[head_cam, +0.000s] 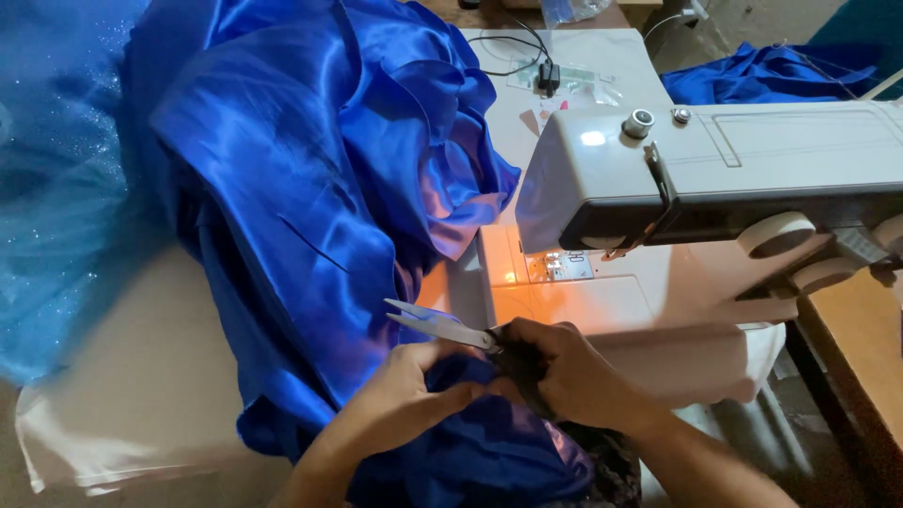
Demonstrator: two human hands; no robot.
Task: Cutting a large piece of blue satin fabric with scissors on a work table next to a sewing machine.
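A large piece of shiny blue satin fabric lies heaped over the table and down into my lap. My right hand grips a pair of small thread snips, blades apart and pointing left over the cloth. My left hand pinches the blue fabric just below the blades, touching my right hand. A white sewing machine stands to the right, its lamp lighting the needle plate.
Pale blue glittery tulle covers the far left. More blue cloth lies behind the machine. A black cable and plug rest on the white tabletop. A wooden surface is at the right.
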